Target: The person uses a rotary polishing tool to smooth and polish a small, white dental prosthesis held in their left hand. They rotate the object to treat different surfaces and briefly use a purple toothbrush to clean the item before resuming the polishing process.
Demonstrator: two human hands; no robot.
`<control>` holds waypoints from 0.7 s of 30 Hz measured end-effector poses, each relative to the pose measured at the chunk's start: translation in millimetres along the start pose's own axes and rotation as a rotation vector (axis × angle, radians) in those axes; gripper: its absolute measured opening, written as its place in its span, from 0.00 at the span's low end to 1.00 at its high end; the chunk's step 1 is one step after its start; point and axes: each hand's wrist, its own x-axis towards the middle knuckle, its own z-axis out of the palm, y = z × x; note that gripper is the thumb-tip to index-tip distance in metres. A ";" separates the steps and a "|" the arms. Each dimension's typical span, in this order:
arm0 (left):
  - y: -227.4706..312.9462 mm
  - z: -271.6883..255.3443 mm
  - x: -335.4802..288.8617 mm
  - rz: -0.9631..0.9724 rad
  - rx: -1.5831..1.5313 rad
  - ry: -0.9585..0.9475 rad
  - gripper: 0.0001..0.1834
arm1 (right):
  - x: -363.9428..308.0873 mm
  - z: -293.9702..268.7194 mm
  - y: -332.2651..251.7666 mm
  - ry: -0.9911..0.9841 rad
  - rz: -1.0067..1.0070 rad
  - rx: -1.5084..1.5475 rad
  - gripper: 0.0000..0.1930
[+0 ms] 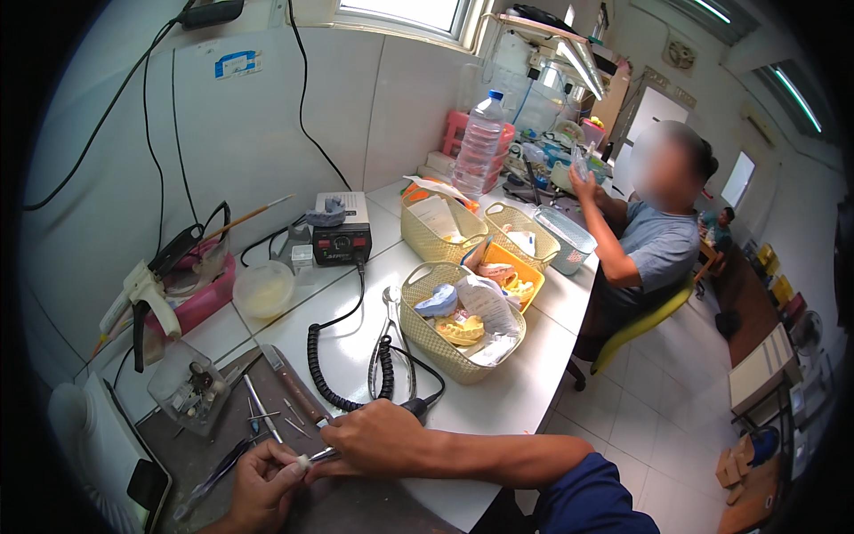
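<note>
pale piece [303, 462] in left hand [265, 485], metal-tipped tool [324, 454] in right hand [378, 436]

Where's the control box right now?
In the head view, the control box stands left of centre near the wall, right of the round tub, with a grey lump on top.

Front basket [444, 354] right of the control box [347, 249], dental casts [462, 332] inside, bottle [480, 149] behind.
</note>
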 end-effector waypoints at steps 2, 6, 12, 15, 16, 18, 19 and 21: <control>1.0 -2.0 -3.6 0.035 -0.010 -0.001 0.09 | 3.7 -1.0 -1.3 0.009 -0.001 0.025 0.29; -3.5 -3.0 0.0 0.041 -0.028 -0.027 0.09 | 1.0 3.3 0.5 0.035 -0.030 0.009 0.29; -1.9 0.0 -1.0 0.038 -0.047 -0.014 0.10 | 1.5 -2.3 1.7 0.002 -0.005 0.019 0.29; -3.0 -2.7 -0.2 0.043 -0.030 -0.026 0.10 | 1.1 2.9 0.8 0.025 -0.024 0.009 0.29; -2.8 -2.3 0.3 0.043 -0.031 -0.027 0.10 | 1.1 4.2 0.5 0.028 -0.023 0.007 0.29; -2.3 -1.8 0.4 0.041 -0.032 -0.029 0.11 | 1.1 3.7 0.7 0.026 -0.016 0.006 0.30; -1.7 -1.5 -0.2 0.035 -0.031 -0.026 0.11 | 1.7 1.6 1.3 0.021 -0.008 0.007 0.30; -0.1 0.0 -1.0 0.022 -0.026 -0.024 0.11 | 1.6 1.3 1.7 0.014 -0.008 0.014 0.30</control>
